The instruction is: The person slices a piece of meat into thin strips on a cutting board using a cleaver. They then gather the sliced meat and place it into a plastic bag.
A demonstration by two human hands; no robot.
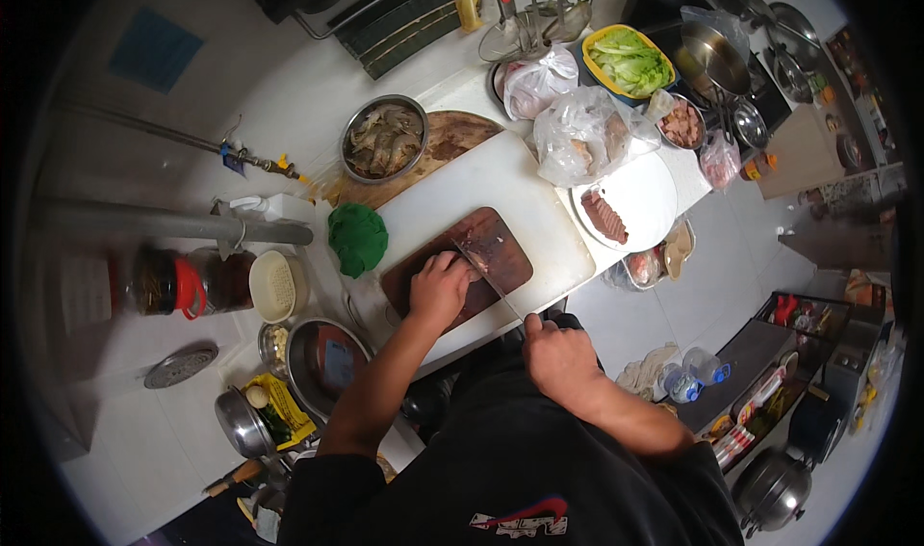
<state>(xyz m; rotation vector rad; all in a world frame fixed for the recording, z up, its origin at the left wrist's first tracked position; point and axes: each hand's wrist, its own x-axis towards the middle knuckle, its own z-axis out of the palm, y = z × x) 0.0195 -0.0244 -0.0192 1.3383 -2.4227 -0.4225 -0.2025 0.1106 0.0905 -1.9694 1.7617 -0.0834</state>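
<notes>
My right hand [563, 358] grips the handle of a kitchen knife [498, 292], its thin blade slanting across a small dark cutting board [511, 246]. Close to the blade, the bent fingers of my left hand [442, 289] press down on that board. What lies beneath those fingers is hidden. A small pinkish scrap [481, 263] shows by the blade. The dark board rests on a larger white cutting board [440, 174]. To the right, a white plate [653, 203] holds a fanned row of sliced dark red meat [605, 217].
A steel bowl of shrimp [386, 141] stands on a round wooden board [462, 138]. A green cloth-like bundle [357, 239] touches the white board's left side. Plastic bags [592, 134], a basket of lettuce [628, 58] and a bowl of cut meat [681, 122] crowd the back right.
</notes>
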